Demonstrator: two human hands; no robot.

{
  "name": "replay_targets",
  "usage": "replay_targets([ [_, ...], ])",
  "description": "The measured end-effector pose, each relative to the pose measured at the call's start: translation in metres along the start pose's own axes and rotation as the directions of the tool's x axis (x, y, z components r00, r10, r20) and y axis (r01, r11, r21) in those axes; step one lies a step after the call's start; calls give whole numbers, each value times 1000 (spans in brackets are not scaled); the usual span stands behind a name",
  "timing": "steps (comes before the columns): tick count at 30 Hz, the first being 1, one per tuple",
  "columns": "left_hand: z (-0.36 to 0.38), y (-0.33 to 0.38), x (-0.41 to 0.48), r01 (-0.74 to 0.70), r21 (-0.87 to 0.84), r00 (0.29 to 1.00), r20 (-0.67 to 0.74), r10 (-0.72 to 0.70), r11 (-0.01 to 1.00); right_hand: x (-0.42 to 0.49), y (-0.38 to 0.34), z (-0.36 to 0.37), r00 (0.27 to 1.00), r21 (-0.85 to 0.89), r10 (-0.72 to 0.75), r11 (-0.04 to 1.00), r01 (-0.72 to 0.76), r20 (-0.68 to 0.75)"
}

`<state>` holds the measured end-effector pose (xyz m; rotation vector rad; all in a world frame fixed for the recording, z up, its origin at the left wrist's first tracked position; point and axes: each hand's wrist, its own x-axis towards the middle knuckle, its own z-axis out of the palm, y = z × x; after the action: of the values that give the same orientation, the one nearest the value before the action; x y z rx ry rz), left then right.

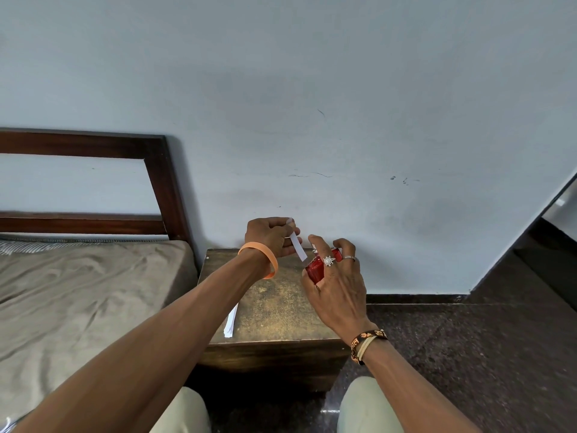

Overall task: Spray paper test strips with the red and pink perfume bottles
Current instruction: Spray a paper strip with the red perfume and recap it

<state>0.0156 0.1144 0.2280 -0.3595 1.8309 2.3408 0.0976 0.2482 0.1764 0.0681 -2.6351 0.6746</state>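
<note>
We had one view only — a wide-angle camera worn on the head, looking forward and down. It sat close over the left hand (271,235) and right hand (337,282) above a wooden table (274,307), facing the pale wall (312,104).

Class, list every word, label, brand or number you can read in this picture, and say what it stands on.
No text can be read.
On the dark wristband: orange script, too small and blurred to read.
On the red perfume bottle: no label shows.
On the paper strip: nothing, it is blank.
</note>
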Motion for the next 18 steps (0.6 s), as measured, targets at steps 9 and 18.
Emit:
replay_targets([
  [9,1,0,1,28,-26,1000,-6,-28,999,0,4,2,1000,34,-1,999,0,30],
  [18,3,-9,3,53,-20,999,9,-53,998,1,6,5,998,71,28,997,-32,55],
])
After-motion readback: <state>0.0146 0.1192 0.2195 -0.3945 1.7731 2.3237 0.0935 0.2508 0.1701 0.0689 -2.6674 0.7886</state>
